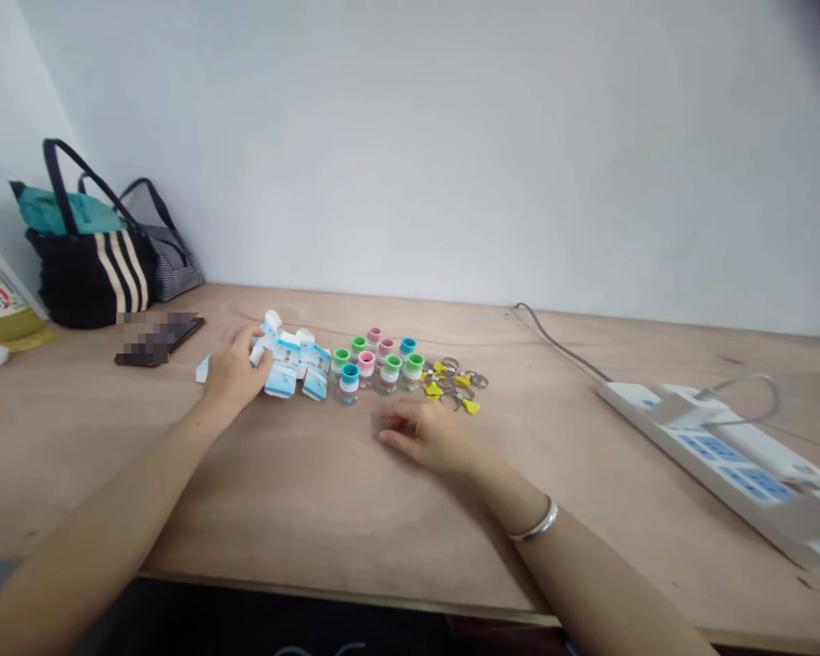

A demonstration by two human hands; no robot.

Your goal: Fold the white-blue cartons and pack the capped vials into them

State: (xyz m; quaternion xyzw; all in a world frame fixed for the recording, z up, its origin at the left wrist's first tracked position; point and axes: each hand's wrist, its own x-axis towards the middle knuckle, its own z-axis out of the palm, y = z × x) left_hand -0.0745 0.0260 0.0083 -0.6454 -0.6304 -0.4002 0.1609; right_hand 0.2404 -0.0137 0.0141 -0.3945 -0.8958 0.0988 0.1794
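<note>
My left hand (238, 372) is at the left end of a group of small blue and white cardboard boxes (282, 367), thumb and fingers closed around the leftmost box (266, 339). Several of these boxes have their flaps up. To their right stand several small clear jars with coloured rims, among them a blue-rimmed jar (349, 384) and a green-rimmed jar (414, 372). Metal hose clamps with yellow thumb keys (470, 406) lie beside the jars. My right hand (427, 435), a silver bangle on its wrist, hovers or rests just in front of them, fingers loosely bent and apart, nothing seen in it.
A phone (157, 342) lies at the left, before a black striped bag (96, 273) and a grey bag (174, 260). An oil bottle (6, 314) stands at the far left. On the right, a white power strip (717, 465) trails a grey cable (567, 348). The wall (451, 155) bounds the table behind.
</note>
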